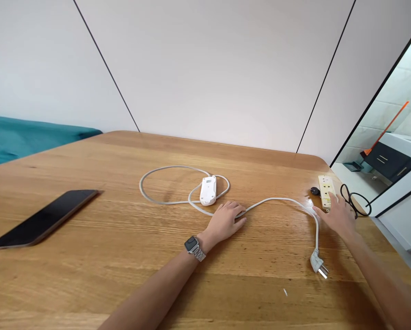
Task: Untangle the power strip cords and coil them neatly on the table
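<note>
My left hand, with a metal watch on its wrist, lies flat on the wooden table, fingers resting on a white cable. The cable loops back to a small white power strip and ends in a grey plug near me. My right hand reaches to the near end of a cream power strip at the table's right edge. Its fingers are stretched out and touch or hover over that strip.
A dark phone lies face up at the left. Black-framed glasses and a small black object lie beside the cream strip. A white wall stands behind the table; teal fabric shows at far left.
</note>
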The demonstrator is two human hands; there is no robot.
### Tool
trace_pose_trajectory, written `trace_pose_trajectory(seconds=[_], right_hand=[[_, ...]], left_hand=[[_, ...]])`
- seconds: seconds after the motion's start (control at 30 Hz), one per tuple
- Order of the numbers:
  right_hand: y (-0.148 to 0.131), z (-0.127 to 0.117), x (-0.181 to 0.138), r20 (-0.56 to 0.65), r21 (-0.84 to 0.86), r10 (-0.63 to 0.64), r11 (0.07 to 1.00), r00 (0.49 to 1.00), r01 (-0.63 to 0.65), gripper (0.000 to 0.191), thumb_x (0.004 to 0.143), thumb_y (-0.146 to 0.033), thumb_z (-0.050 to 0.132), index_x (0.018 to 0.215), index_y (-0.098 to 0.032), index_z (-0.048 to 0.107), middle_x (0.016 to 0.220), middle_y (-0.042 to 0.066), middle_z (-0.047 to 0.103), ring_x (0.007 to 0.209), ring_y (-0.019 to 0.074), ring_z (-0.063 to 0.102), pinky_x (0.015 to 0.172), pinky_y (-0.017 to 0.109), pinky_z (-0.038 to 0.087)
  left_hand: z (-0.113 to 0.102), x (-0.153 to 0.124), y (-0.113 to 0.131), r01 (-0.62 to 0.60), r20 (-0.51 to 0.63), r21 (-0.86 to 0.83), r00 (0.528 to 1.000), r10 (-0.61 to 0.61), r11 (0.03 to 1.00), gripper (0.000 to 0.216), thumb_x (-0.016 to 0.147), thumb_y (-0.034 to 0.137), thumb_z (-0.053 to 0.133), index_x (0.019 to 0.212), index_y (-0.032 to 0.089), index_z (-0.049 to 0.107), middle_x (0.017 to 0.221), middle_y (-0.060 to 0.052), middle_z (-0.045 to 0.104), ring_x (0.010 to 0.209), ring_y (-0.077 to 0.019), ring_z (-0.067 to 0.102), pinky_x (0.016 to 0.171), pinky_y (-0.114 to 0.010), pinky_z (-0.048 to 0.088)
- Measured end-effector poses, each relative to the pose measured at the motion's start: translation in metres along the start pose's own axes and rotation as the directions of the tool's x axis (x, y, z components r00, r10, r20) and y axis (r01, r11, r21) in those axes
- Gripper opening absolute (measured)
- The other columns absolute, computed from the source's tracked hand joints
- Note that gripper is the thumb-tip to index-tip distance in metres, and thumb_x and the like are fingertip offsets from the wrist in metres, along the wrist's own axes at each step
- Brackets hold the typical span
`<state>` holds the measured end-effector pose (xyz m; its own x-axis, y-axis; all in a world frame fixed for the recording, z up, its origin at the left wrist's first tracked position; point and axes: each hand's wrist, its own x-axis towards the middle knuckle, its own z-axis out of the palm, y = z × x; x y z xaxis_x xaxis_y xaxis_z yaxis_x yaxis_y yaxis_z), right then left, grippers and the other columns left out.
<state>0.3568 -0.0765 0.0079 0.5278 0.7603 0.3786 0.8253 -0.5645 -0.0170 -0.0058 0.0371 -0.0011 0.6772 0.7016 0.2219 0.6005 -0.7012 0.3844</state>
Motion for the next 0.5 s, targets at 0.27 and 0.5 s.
trace_pose_trajectory(seconds=[0.27, 0.5], right_hand=[[0.022, 0.031, 0.015, 0.104, 0.039, 0.214, 0.975, 0.971, -0.219, 0.057, 0.091, -0.046, 0.039, 0.139, -0.015, 0.044, 0.124, 0.021, 0.059, 0.115, 0.0360, 0.055, 0.093, 0.053, 0.040], [0.039, 0.043, 0.020, 0.113, 0.164, 0.276, 0.942, 0.954, -0.292, 0.063, 0.088, -0.053, 0.040, 0.140, -0.018, 0.047, 0.131, 0.022, 0.052, 0.122, 0.0401, 0.047, 0.095, 0.057, 0.038]], left_hand=[[0.002, -0.002, -0.003, -0.009, -0.003, 0.001, 1.000, 0.009, 1.000, 0.022, 0.087, 0.028, 0.054, 0.103, 0.019, 0.066, 0.106, -0.009, 0.067, 0.101, -0.0253, 0.057, 0.092, -0.039, 0.042], [0.002, 0.000, -0.004, -0.010, -0.012, -0.009, 1.000, 0.010, 1.000, 0.019, 0.087, 0.027, 0.055, 0.101, 0.019, 0.065, 0.103, -0.009, 0.066, 0.099, -0.0248, 0.057, 0.090, -0.039, 0.043]])
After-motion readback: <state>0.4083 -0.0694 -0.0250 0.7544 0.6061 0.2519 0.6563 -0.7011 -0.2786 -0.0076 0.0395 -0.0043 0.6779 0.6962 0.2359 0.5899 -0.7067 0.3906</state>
